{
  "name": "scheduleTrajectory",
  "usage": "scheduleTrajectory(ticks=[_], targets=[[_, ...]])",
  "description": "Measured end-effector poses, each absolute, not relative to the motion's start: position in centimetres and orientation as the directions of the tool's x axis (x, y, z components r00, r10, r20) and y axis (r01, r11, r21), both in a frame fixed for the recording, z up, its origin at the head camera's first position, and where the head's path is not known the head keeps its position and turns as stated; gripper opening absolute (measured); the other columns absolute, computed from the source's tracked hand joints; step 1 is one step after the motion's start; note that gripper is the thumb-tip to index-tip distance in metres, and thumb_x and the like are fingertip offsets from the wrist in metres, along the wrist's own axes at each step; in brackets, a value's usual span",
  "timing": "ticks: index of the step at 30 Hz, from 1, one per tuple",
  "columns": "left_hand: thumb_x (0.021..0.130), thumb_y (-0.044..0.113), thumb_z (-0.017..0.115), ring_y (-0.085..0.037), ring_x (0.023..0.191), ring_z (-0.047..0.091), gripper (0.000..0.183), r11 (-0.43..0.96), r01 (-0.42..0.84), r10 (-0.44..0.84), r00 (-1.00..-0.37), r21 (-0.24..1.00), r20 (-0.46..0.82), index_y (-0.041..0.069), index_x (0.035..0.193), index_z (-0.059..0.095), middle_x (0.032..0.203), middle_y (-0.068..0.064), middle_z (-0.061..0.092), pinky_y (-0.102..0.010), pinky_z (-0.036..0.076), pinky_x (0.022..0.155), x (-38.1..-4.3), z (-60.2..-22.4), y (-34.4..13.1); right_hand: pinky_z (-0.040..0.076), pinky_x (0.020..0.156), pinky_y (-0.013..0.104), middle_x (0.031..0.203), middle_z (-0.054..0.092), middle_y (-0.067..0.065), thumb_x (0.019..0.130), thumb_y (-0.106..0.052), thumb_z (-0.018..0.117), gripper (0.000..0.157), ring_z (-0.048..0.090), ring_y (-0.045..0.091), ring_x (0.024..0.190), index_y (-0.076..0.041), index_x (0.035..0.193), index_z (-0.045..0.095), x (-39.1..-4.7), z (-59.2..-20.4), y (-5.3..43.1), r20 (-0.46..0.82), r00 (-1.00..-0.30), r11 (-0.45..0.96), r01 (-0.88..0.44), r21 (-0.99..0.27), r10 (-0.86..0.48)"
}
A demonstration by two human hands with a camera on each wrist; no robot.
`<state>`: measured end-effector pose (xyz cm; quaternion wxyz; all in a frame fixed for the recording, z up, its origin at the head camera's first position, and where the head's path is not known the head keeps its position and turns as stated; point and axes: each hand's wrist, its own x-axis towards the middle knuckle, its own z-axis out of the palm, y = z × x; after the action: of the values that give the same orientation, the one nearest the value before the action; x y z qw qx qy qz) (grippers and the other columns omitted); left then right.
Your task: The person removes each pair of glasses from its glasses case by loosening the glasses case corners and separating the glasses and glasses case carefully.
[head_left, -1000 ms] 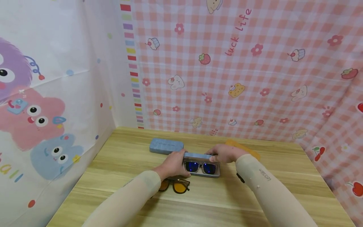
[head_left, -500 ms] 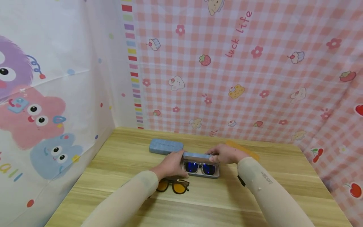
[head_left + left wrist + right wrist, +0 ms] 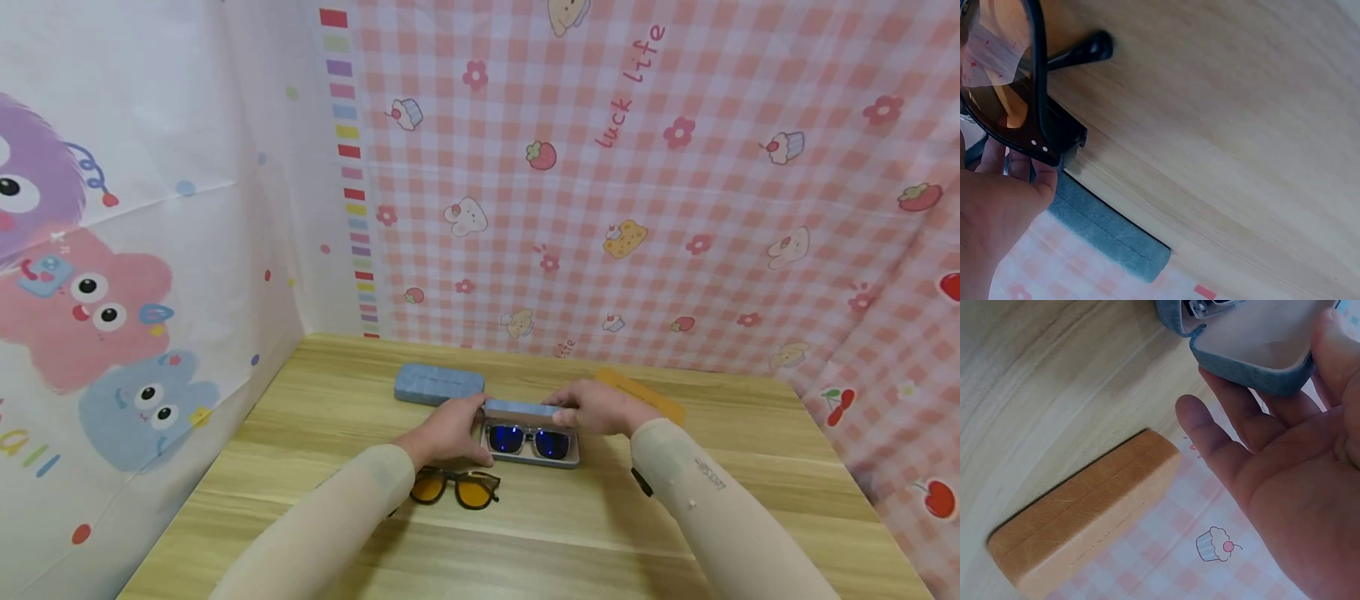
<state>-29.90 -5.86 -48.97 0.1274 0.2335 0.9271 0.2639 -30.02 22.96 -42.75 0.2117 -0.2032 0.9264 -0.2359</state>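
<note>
An opened blue glasses case point(image 3: 522, 409) lies in the middle of the table, lid raised. Inside sit clear-framed sunglasses point(image 3: 552, 444) with blue mirrored lenses, folded. My left hand point(image 3: 447, 436) holds the case's left end, thumb in front and fingers behind. My right hand point(image 3: 600, 407) pinches the lid near its right end; in the right wrist view the thumb overlaps the edge of the lid point(image 3: 1254, 376) and the fingers are beneath it. Black-framed glasses point(image 3: 474, 492) with orange lenses lie just in front of my left hand and loom large in the left wrist view.
A second blue glasses case point(image 3: 438, 384), closed, lies behind my left hand. Behind my right hand is a closed orange glasses case point(image 3: 654, 398), fully visible in the right wrist view. The wooden table point(image 3: 300, 433) meets a checked cloth point(image 3: 585, 200) at the back.
My left hand has shifted slightly left along the case's end, uncovering more of the orange-lensed glasses. The right hand and raised lid have hardly moved.
</note>
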Motion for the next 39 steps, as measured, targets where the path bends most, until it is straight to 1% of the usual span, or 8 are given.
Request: scheduleTrajectory(ticks=[6, 10, 17, 22, 27, 31, 35, 39], targets=[[0.079, 0.039, 0.097, -0.03, 0.134, 0.063, 0.105, 0.746, 0.366, 0.507, -0.854, 0.556, -0.119, 0.011, 0.163, 0.041, 0.146, -0.013, 0.066, -0.048, 0.053, 0.114, -30.1, -49.0, -6.0, 0.056, 0.109, 0.054, 0.138, 0.073, 0.009, 0.109, -0.028, 0.064, 0.038, 0.071, 0.024, 0.121, -0.014, 0.144, 0.069, -29.7, -43.2, 23.0, -0.236, -0.854, 0.802, -0.291, -0.522, -0.464], [0.08, 0.036, 0.097, -0.031, 0.139, 0.061, 0.106, 0.72, 0.338, 0.513, -0.848, 0.606, -0.136, 0.01, 0.165, 0.039, 0.149, -0.013, 0.065, -0.05, 0.05, 0.118, -30.1, -49.0, -6.6, 0.057, 0.107, 0.053, 0.134, 0.075, 0.007, 0.109, -0.027, 0.063, 0.036, 0.071, 0.022, 0.119, -0.015, 0.142, 0.071, -29.3, -43.6, 22.9, -0.19, -0.876, 0.81, -0.301, -0.503, -0.444], [0.081, 0.033, 0.097, -0.029, 0.143, 0.058, 0.102, 0.694, 0.278, 0.494, -0.855, 0.664, -0.158, 0.015, 0.164, 0.041, 0.15, -0.009, 0.066, -0.051, 0.044, 0.123, -30.5, -49.3, -7.2, 0.055, 0.11, 0.054, 0.139, 0.073, 0.007, 0.11, -0.03, 0.062, 0.038, 0.069, 0.028, 0.128, -0.017, 0.145, 0.069, -28.8, -43.9, 22.7, -0.147, -0.895, 0.809, -0.298, -0.506, -0.421], [0.081, 0.032, 0.097, -0.029, 0.144, 0.057, 0.101, 0.685, 0.276, 0.5, -0.852, 0.675, -0.159, 0.015, 0.164, 0.042, 0.149, -0.008, 0.067, -0.052, 0.043, 0.124, -30.4, -49.3, -7.2, 0.055, 0.11, 0.054, 0.142, 0.071, 0.01, 0.108, -0.031, 0.065, 0.043, 0.068, 0.03, 0.131, -0.012, 0.147, 0.066, -28.1, -44.1, 23.1, -0.087, -0.906, 0.805, -0.32, -0.5, -0.414], [0.083, 0.033, 0.095, -0.03, 0.147, 0.055, 0.099, 0.654, 0.278, 0.515, -0.845, 0.703, -0.145, 0.016, 0.164, 0.041, 0.149, -0.005, 0.067, -0.054, 0.04, 0.125, -30.2, -49.4, -7.8, 0.059, 0.101, 0.054, 0.141, 0.071, 0.013, 0.107, -0.031, 0.068, 0.047, 0.072, 0.032, 0.121, -0.009, 0.148, 0.064, -26.7, -44.3, 24.0, 0.022, -0.944, 0.847, -0.305, -0.436, -0.329], [0.089, 0.033, 0.09, -0.031, 0.146, 0.056, 0.091, 0.616, 0.277, 0.525, -0.842, 0.737, -0.122, 0.014, 0.164, 0.041, 0.149, -0.005, 0.067, -0.055, 0.042, 0.124, -29.8, -49.4, -8.9, 0.062, 0.093, 0.054, 0.132, 0.076, 0.012, 0.105, -0.031, 0.071, 0.039, 0.075, 0.032, 0.113, -0.009, 0.137, 0.07, -25.4, -44.7, 24.8, 0.163, -0.954, 0.882, -0.294, -0.368, -0.25], [0.096, 0.032, 0.083, -0.033, 0.142, 0.059, 0.078, 0.583, 0.28, 0.526, -0.845, 0.763, -0.092, 0.012, 0.161, 0.045, 0.148, -0.008, 0.068, -0.056, 0.045, 0.121, -29.1, -49.3, -10.1, 0.064, 0.082, 0.048, 0.116, 0.081, 0.008, 0.1, -0.028, 0.077, 0.028, 0.077, 0.026, 0.099, -0.01, 0.122, 0.076, -24.1, -45.2, 25.2, 0.305, -0.92, 0.886, -0.34, -0.314, -0.245], [0.099, 0.032, 0.079, -0.032, 0.131, 0.064, 0.061, 0.6, 0.309, 0.498, -0.866, 0.738, -0.042, 0.01, 0.151, 0.057, 0.14, -0.008, 0.072, -0.054, 0.051, 0.114, -28.3, -49.3, -11.2, 0.062, 0.068, 0.039, 0.103, 0.082, 0.003, 0.094, -0.025, 0.084, 0.021, 0.076, 0.019, 0.083, -0.014, 0.112, 0.08, -23.3, -45.8, 24.8, 0.424, -0.849, 0.878, -0.431, -0.208, -0.316]])
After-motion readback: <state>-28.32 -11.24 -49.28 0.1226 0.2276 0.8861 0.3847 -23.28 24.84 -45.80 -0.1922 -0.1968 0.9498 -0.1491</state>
